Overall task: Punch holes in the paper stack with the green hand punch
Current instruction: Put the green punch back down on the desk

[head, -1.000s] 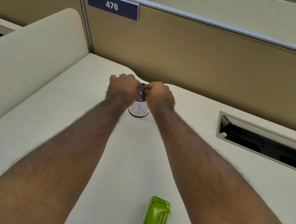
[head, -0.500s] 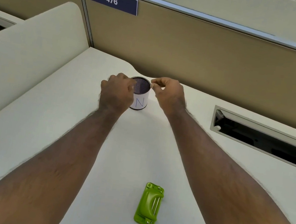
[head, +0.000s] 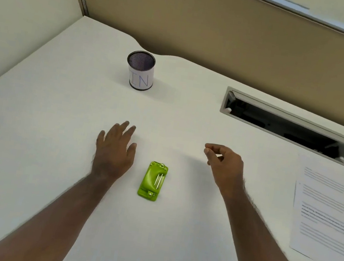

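The green hand punch (head: 153,181) lies flat on the cream desk, between my two hands. My left hand (head: 114,151) hovers just left of it, palm down, fingers spread, holding nothing. My right hand (head: 224,166) is to the right of the punch, fingers loosely curled and empty. The paper stack (head: 327,213), white printed sheets, lies at the right edge of the desk, apart from both hands.
A mesh cup (head: 140,73) with a white label marked "IN" stands at the back of the desk. An open cable slot (head: 286,126) is sunk into the desk at the right rear. A tan partition wall (head: 206,23) closes the back.
Both hands have let go of the mesh cup and pulled back toward me, down to either side of the punch. The view has tilted down and right, bringing the paper into sight.
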`<state>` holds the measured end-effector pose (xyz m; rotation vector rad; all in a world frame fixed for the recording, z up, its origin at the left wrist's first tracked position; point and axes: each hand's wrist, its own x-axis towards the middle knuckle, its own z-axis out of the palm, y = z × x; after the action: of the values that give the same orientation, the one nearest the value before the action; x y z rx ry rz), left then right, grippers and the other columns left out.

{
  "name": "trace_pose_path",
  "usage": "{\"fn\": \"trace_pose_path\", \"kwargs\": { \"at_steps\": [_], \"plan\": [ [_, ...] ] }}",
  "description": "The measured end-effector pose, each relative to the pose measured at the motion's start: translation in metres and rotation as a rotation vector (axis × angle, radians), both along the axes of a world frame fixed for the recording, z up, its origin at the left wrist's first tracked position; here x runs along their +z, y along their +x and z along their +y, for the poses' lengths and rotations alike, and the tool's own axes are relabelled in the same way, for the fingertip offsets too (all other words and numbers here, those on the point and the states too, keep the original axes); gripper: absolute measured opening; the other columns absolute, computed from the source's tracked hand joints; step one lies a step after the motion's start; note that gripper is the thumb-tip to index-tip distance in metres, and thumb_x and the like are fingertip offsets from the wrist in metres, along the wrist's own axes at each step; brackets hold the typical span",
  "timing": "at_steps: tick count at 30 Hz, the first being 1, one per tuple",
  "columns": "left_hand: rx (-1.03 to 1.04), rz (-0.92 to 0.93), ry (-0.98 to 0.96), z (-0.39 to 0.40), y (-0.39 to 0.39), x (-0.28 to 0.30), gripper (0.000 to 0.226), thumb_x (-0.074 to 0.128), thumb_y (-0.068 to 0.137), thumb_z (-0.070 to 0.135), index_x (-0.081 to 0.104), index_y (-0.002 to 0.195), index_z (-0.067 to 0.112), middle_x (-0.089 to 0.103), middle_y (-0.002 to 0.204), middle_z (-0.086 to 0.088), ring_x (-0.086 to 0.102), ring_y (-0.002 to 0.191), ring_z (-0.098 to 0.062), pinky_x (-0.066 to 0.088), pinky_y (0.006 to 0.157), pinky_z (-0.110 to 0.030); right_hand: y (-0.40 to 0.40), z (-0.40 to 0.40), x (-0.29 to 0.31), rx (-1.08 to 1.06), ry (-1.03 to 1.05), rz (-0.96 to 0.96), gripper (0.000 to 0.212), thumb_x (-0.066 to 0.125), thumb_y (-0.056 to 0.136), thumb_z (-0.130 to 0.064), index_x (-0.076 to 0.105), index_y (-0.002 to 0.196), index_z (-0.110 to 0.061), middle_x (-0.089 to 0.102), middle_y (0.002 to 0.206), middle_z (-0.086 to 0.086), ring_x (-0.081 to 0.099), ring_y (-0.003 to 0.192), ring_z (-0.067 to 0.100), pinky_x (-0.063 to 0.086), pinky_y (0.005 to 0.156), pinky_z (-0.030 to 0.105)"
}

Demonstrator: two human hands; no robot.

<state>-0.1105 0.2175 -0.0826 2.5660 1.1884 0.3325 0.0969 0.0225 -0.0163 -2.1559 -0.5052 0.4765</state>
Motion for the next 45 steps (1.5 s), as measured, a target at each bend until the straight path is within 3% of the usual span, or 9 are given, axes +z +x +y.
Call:
{"fn": "trace_pose_path", "kwargs": {
  "at_steps": [6,12,15,19,23,29,34,41,45],
  "plan": [
    [-0.002,0.175,-0.011,-0.030,-0.019,-0.009,0.061,0.027,0.094,0.042,0.030,0.151,0.021,0.020,0.163,-0.004,0.017,0.151,-0.028,0.012,0.117,-0.060,-0.036,-0.077,-0.042,0.014,-0.201,0.013,0.012,0.064,0.089,-0.041,0.069,0.099,-0.043,0.067,0.095,-0.025,0.063,0.080,-0.006,0.054,0.067,0.026],
    [-0.009,0.271,-0.011,-0.046,-0.025,-0.020,0.057,0.034,0.100,0.038,0.024,0.153,0.020,0.013,0.164,-0.006,0.012,0.151,-0.030,0.011,0.116,-0.063,-0.057,-0.101,-0.052,0.070,-0.263,-0.025,0.023,0.062,0.089,-0.038,0.063,0.112,-0.041,0.059,0.096,-0.027,0.055,0.081,-0.018,0.045,0.070,0.021],
    [0.000,0.275,-0.011,-0.048,-0.026,-0.023,0.057,0.033,0.100,0.038,0.023,0.153,0.021,0.014,0.164,-0.006,0.012,0.151,-0.030,0.009,0.116,-0.063,-0.061,-0.099,-0.053,0.124,-0.273,-0.065,0.026,0.063,0.089,-0.038,0.064,0.115,-0.039,0.057,0.099,-0.023,0.058,0.078,-0.009,0.044,0.072,0.021],
    [0.008,0.256,-0.007,-0.049,-0.026,-0.022,0.059,0.026,0.098,0.041,0.023,0.153,0.022,0.015,0.164,-0.005,0.012,0.151,-0.030,0.008,0.117,-0.061,-0.058,-0.085,-0.053,0.203,-0.351,-0.126,0.029,0.059,0.091,-0.042,0.064,0.119,-0.038,0.059,0.103,-0.018,0.061,0.095,0.008,0.042,0.074,0.025],
    [0.015,0.241,-0.022,-0.049,-0.026,-0.022,0.057,0.032,0.100,0.039,0.022,0.154,0.023,0.013,0.165,-0.004,0.010,0.152,-0.028,0.007,0.118,-0.060,-0.056,-0.072,-0.052,0.229,-0.451,-0.230,0.023,0.054,0.094,-0.041,0.070,0.109,-0.034,0.064,0.109,-0.013,0.062,0.100,0.015,0.042,0.075,0.027],
    [0.021,0.237,-0.008,-0.049,-0.026,-0.023,0.057,0.032,0.100,0.039,0.022,0.153,0.023,0.014,0.164,-0.004,0.011,0.152,-0.028,0.007,0.119,-0.060,-0.053,-0.050,-0.038,0.304,-0.646,-0.343,0.017,0.056,0.093,-0.026,0.073,0.092,-0.024,0.070,0.098,-0.008,0.065,0.083,0.021,0.040,0.063,0.026],
    [0.018,0.237,-0.013,-0.048,-0.026,-0.025,0.057,0.032,0.100,0.040,0.022,0.153,0.024,0.014,0.164,-0.003,0.011,0.152,-0.028,0.007,0.119,-0.059,-0.057,-0.033,-0.026,0.337,-0.811,-0.399,0.013,0.056,0.085,-0.009,0.054,0.075,-0.017,0.053,0.080,-0.002,0.050,0.067,0.023,0.033,0.055,0.024],
    [0.015,0.227,-0.013,-0.047,-0.026,-0.024,0.061,0.024,0.096,0.044,0.025,0.153,0.023,0.017,0.164,-0.004,0.014,0.151,-0.028,0.008,0.118,-0.060,-0.068,-0.027,-0.028,0.382,-0.844,-0.395,0.039,0.059,0.082,-0.004,0.031,0.059,-0.016,0.041,0.079,-0.001,0.043,0.054,0.019,0.020,0.046,0.020],
    [0.018,0.206,-0.020,-0.047,-0.027,-0.024,0.060,0.026,0.096,0.044,0.025,0.153,0.024,0.017,0.164,-0.004,0.013,0.151,-0.028,0.007,0.118,-0.060,-0.061,-0.036,-0.039,0.274,-0.701,-0.310,0.016,0.048,0.087,-0.012,0.045,0.071,-0.014,0.048,0.080,0.000,0.049,0.061,0.023,0.033,0.053,0.026]
  ]
}}
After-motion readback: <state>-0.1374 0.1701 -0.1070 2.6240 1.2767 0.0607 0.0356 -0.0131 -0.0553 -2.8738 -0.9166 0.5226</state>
